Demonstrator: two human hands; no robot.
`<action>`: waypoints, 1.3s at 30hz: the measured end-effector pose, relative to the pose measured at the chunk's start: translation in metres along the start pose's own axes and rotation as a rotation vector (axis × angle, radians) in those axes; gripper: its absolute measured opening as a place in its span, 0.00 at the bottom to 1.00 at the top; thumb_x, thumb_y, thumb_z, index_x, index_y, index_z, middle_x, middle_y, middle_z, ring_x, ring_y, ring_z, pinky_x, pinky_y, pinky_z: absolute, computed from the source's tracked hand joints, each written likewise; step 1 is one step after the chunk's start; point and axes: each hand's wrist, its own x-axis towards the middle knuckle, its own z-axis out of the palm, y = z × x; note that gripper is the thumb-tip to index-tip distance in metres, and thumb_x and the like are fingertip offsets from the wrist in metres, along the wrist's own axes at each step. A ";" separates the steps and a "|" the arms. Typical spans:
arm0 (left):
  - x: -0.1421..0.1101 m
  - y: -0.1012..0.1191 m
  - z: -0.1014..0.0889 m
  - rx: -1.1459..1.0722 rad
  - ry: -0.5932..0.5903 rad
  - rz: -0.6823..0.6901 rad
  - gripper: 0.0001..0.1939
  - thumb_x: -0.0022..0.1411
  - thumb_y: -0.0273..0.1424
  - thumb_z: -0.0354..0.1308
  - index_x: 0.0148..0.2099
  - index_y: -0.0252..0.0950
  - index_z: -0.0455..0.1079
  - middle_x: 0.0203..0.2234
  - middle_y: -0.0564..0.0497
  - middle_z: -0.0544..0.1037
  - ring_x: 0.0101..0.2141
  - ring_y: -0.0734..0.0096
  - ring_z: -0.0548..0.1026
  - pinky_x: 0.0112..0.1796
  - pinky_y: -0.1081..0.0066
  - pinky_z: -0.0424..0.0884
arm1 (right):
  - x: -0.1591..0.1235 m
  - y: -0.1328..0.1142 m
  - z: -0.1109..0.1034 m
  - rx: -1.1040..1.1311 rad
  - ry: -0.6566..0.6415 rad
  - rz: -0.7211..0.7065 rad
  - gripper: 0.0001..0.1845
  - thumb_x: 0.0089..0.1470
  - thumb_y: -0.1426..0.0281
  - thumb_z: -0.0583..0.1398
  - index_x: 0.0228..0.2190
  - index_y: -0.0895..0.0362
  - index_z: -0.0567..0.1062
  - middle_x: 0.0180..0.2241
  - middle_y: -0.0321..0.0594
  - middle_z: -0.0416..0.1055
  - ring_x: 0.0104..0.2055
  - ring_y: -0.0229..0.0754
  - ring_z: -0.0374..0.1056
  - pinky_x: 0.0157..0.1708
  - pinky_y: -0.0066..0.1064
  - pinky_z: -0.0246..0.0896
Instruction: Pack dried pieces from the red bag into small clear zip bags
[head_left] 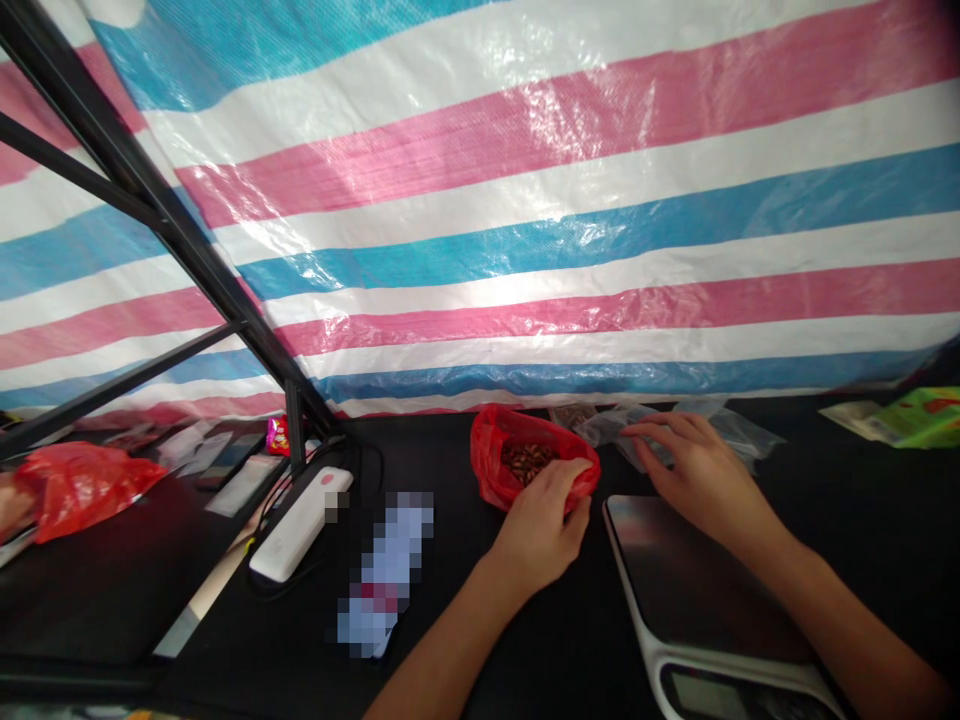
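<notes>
A red plastic bag (491, 460) stands with its mouth wide on the black table, small brown pieces (527, 460) lying inside it. At its right rim, my left hand (544, 520) has its fingers closed on the plastic. My right hand (694, 470) hovers with fingers apart over the clear plastic bags (739, 432) at the table's back. Whether its fingertips touch them I cannot tell. Below my right forearm lies a kitchen scale (697, 570) with a dark flat top and a small display at its near end.
A white power strip (300, 525) with black cables and a blurred-out phone-like item (386, 575) lie to the left. A black metal frame (202, 270) slants up there. Past it are another red bag (90, 485) and part of another person's hand (13, 510). A green packet (926, 415) sits far right.
</notes>
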 end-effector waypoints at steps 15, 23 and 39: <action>0.002 0.002 -0.003 0.465 0.142 0.036 0.10 0.73 0.31 0.52 0.49 0.38 0.75 0.39 0.45 0.79 0.42 0.56 0.77 0.46 0.56 0.76 | 0.070 -0.021 0.011 0.090 -0.265 -0.005 0.16 0.68 0.70 0.53 0.49 0.53 0.80 0.52 0.44 0.80 0.55 0.49 0.75 0.57 0.38 0.67; 0.002 0.001 -0.010 0.325 0.240 0.126 0.10 0.73 0.28 0.52 0.49 0.37 0.74 0.39 0.44 0.79 0.42 0.58 0.77 0.48 0.58 0.75 | 0.100 -0.021 0.067 -0.118 -0.531 -0.021 0.05 0.52 0.75 0.67 0.33 0.57 0.84 0.38 0.55 0.83 0.47 0.59 0.78 0.49 0.42 0.67; 0.016 -0.011 -0.014 -0.641 0.379 -0.291 0.19 0.69 0.49 0.61 0.46 0.38 0.69 0.31 0.54 0.73 0.31 0.73 0.71 0.34 0.73 0.68 | 0.049 -0.058 -0.016 0.391 -0.130 -0.241 0.08 0.68 0.69 0.59 0.39 0.50 0.80 0.44 0.41 0.81 0.48 0.48 0.74 0.50 0.41 0.67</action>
